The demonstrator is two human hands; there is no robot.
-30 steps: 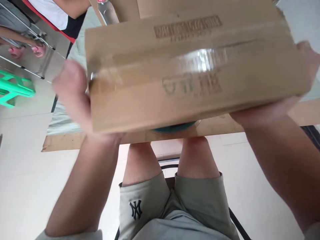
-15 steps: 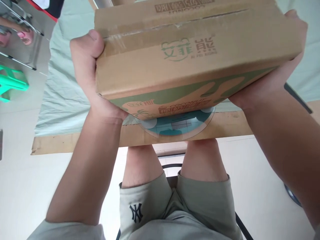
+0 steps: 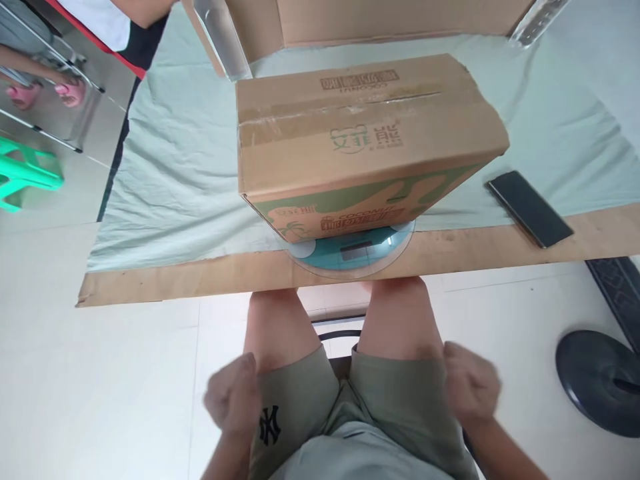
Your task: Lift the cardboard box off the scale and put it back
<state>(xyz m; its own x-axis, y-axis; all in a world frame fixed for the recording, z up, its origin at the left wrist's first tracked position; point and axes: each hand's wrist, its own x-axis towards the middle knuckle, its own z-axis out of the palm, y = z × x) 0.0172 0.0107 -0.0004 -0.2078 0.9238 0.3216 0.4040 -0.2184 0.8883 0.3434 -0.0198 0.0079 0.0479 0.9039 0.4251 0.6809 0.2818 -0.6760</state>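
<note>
A taped brown cardboard box (image 3: 310, 160) with green printing and the word COCONUT rests on a round glass scale (image 3: 330, 257) at the table's front edge. The box covers most of the scale; a blue-green strip with a small dark display shows in front. My left hand (image 3: 235, 393) is curled into a loose fist beside my left thigh, slightly blurred, with nothing seen in it. My right hand (image 3: 471, 383) is likewise closed beside my right thigh and appears to hold nothing. Both hands are well apart from the box.
A black phone (image 3: 530, 208) lies right of the box on the light green cloth (image 3: 170, 200). Behind stands an open cardboard piece (image 3: 400, 23) with clear plastic at its corners. A green stool (image 3: 30, 170) and another person's pink shoes (image 3: 70, 92) are at left; a black round base (image 3: 595, 383) is at right.
Both hands have let go of the box and drawn back to my thighs. The box has moved lower and away from me, and now rests on the scale. The phone has come into full view.
</note>
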